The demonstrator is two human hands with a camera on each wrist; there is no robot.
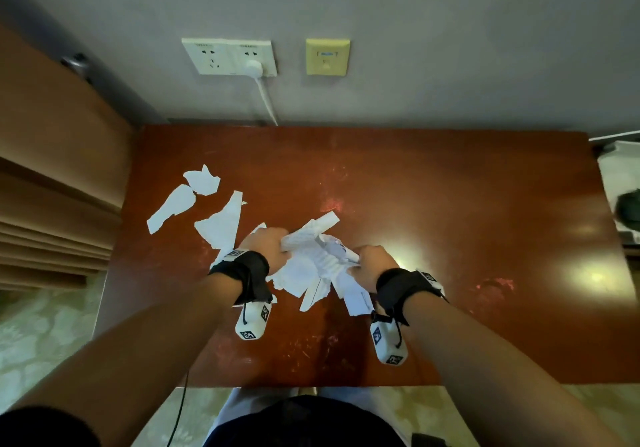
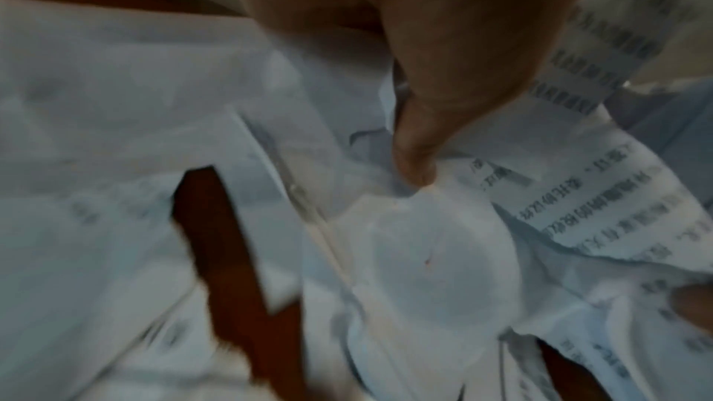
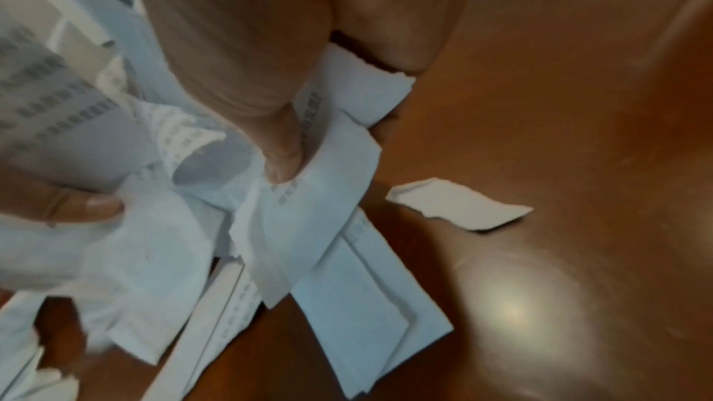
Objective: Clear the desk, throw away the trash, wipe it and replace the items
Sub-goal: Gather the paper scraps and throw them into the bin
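Observation:
A bunch of torn white printed paper (image 1: 317, 259) lies over the middle of the reddish-brown desk (image 1: 450, 204). My left hand (image 1: 268, 245) grips its left side and my right hand (image 1: 369, 263) grips its right side. In the left wrist view my left hand (image 2: 416, 139) has its fingers dug into the crumpled paper (image 2: 424, 255). From the right wrist camera my right hand (image 3: 281, 145) pinches the paper bunch (image 3: 308, 209), and a left fingertip shows at the left edge. Loose torn scraps (image 1: 194, 197) lie on the desk to the left.
One small scrap (image 3: 459, 205) lies apart on the desk to the right of my right hand. Wall sockets (image 1: 230, 57) with a white plug and cable sit behind the desk. A brown cabinet (image 1: 52, 169) stands left; a white surface with a dark object (image 1: 628, 209) is at right.

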